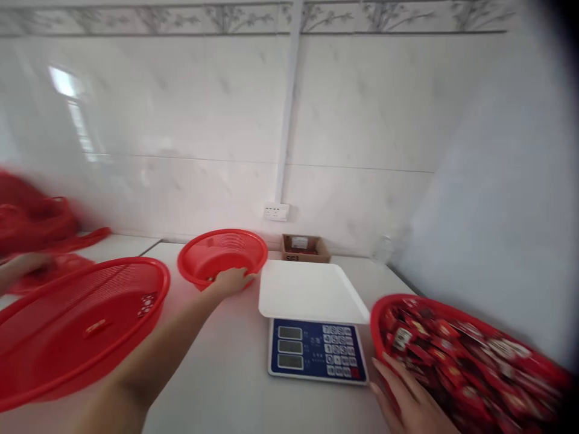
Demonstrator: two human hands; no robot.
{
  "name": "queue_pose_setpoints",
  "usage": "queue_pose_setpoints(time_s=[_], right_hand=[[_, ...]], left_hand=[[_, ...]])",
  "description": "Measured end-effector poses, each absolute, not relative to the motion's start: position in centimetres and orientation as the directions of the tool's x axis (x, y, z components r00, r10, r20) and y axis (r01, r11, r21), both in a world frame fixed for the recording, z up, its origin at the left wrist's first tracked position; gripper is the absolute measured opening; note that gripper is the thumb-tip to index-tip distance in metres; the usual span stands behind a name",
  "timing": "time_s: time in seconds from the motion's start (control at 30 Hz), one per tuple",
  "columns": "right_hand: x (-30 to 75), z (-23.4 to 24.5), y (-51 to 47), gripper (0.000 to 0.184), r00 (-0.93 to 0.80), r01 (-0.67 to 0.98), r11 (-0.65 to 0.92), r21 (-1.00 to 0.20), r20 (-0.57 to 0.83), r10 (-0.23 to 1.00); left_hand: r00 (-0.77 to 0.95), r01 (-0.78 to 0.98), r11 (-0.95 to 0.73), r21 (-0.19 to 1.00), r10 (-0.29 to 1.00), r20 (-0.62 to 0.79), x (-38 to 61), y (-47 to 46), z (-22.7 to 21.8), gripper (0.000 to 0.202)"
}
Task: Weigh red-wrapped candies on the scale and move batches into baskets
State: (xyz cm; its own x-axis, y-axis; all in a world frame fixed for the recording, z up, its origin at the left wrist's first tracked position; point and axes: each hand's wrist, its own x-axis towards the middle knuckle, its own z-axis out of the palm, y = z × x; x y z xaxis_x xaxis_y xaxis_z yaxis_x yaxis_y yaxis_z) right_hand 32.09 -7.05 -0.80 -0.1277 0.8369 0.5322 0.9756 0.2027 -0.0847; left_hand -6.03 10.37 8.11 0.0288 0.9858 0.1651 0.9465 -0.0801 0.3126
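My left arm stretches forward, and my left hand [233, 279] lies over the near rim of a small round red plastic basket [222, 234]. Its fingers dip inside and are mostly hidden, so I cannot tell whether they grip anything. A small piece of something shows near them. My right hand [407, 395] rests open, fingers spread, against the near-left side of a red basket [379, 328] full of small red wrapped packets [465, 355]. Between my hands stands a digital scale [316, 349] with a bare white weighing tray [310, 290].
A large red basket [156, 268] at left holds a few small packets [147, 304]. Another person's hand [27, 265] is beyond it, near blurred red bags [36, 217]. A cardboard box [305, 248] and a clear container [383, 248] stand by the wall, below a socket [275, 211].
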Motion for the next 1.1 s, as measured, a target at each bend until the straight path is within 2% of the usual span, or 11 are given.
queue_pose_setpoints(time_s=[0.13,0.2,0.23,0.33,0.4,0.5,0.6,0.77,1.0,1.1], right_hand=[[31.0,3.9,-8.2,0.045,0.019,0.947,0.085,-0.31,0.317,0.948],[31.8,5.8,-8.3,0.046,0.054,0.914,0.029,-0.404,0.194,0.98],[32.5,6.5,-8.2,0.047,0.073,0.911,-0.01,-0.413,0.139,0.988],[34.8,7.6,-8.0,0.048,0.101,0.949,-0.089,-0.302,0.024,0.995],[35.9,7.5,-7.6,0.053,0.095,0.974,-0.105,-0.2,-0.058,0.994],[36.6,7.0,-6.8,0.059,0.131,0.984,-0.147,-0.098,-0.161,0.978],[36.8,6.4,-6.3,0.059,0.115,0.988,-0.127,-0.091,-0.133,0.984],[37.4,5.9,-5.7,0.043,0.062,0.994,-0.056,-0.099,0.058,0.996],[39.2,9.1,-4.4,0.028,0.265,0.951,-0.224,-0.214,0.183,0.947],[39.3,9.7,-4.4,0.028,0.254,0.943,-0.21,-0.258,0.153,0.955]], left_hand=[[0.071,0.957,-0.136,0.258,0.966,0.249,-5.6,9.5,7.3,0.04],[0.108,0.942,-0.215,0.258,0.922,0.372,-4.9,8.8,6.7,0.044],[0.129,0.92,-0.282,0.273,0.874,0.468,-4.6,8.2,6.3,0.044],[0.14,0.807,-0.485,0.337,0.712,0.689,-3.5,5.5,4.3,0.035],[0.115,0.747,-0.551,0.373,0.659,0.743,-2.9,3.6,2.8,0.029],[0.096,0.698,-0.579,0.421,0.658,0.747,-2.5,1.9,1.1,0.024],[0.104,0.662,-0.59,0.463,0.684,0.722,-2.5,1.5,0.5,0.023],[0.056,0.627,-0.544,0.558,0.745,0.664,-2.9,1.6,1.1,0.025],[0.056,0.609,-0.546,0.574,0.752,0.656,-3.4,1.6,1.3,0.024],[0.053,0.615,-0.537,0.578,0.759,0.649,-3.6,1.7,1.1,0.025]])
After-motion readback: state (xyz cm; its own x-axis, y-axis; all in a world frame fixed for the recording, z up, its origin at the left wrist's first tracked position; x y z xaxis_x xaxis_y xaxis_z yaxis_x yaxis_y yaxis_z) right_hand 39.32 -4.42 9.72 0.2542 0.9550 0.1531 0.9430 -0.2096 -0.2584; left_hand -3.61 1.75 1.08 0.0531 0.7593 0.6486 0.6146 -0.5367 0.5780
